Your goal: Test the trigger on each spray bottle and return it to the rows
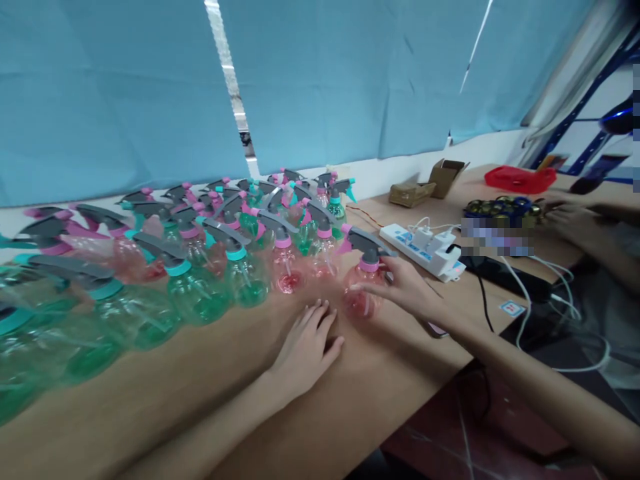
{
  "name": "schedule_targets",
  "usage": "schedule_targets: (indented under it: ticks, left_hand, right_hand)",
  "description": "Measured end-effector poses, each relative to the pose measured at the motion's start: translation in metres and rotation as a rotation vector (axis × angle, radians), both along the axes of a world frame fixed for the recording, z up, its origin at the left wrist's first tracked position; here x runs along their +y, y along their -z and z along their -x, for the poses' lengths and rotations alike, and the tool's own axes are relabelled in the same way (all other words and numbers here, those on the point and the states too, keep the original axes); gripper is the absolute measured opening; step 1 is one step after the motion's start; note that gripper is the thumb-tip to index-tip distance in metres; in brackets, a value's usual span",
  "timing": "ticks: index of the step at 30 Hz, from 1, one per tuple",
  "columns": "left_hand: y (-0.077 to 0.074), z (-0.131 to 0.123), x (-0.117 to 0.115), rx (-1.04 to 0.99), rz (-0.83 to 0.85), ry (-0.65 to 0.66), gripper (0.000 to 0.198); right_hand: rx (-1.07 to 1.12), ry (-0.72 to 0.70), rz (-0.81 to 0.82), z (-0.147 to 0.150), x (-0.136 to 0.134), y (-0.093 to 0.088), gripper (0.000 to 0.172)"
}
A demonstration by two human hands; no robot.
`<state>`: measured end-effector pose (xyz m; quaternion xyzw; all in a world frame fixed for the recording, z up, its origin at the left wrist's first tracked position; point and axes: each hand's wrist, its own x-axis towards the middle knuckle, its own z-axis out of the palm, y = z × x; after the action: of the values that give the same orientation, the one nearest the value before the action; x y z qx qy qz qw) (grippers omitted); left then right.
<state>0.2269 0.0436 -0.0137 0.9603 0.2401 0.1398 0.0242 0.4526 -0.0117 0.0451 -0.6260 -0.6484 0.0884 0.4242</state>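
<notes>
**Left hand (306,347) bare on the tabletop, right hand (403,283) clamped round a pink-tinted clear plastic spray bottle (363,305)**

Far left: cluster of rounded clear plastic spray bottles with green bases and teal collars (200,297), grey trigger levers on top. Nearest ones at the frame edge are blurred. Behind them, against the wall, more sprayers crowd together, pink and teal nozzles mixed. A light-blue fabric curtain (310,73) hangs behind, a bright gap showing between panels.

Near the centre, at the front of the cluster: clear bottle with a pink-red base and pink collar (289,270), upright. Below it, left hand lies palm down on the brown wood-look table (210,353), fingers slightly spread, thumb apart, nothing in the grip.

Just right of the cluster: the gripped bottle, near upright, grey lever, pink collar and nozzle, nozzle toward the left. Thumb crosses its near side, fingers at the right, closed on it. Cannot tell whether its base touches the table.

Beyond the right hand: white multi-socket power strip (407,245) with white plugs. Behind it, two small brown cardboard boxes (413,195). Farther right, a red plastic tray (520,179); before it, another person's hand (565,221) beside a blue container of round dark-gold pieces (500,208).
</notes>
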Motion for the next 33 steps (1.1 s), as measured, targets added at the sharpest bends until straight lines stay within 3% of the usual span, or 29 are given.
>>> schedule_targets:
  ticks: [8, 16, 26, 33]
  left_hand:
    - [-0.004, -0.018, 0.004, 0.011, 0.017, 0.035, 0.042]
    - [-0.005, -0.031, 0.013, -0.013, 0.037, 0.047, 0.040]
    - [-0.003, -0.039, 0.020, -0.034, 0.028, 0.067, 0.040]
    - [-0.008, -0.037, 0.017, -0.001, 0.044, 0.056, 0.041]
  right_hand:
    - [0.021, 0.008, -0.104, -0.043, 0.052, 0.008, 0.042]
    - [0.017, 0.066, -0.136, -0.062, 0.082, 0.004, 0.043]
    - [0.000, 0.039, -0.152, -0.057, 0.094, 0.003, 0.039]
    - [-0.022, 0.001, -0.156, -0.052, 0.085, 0.006, 0.051]
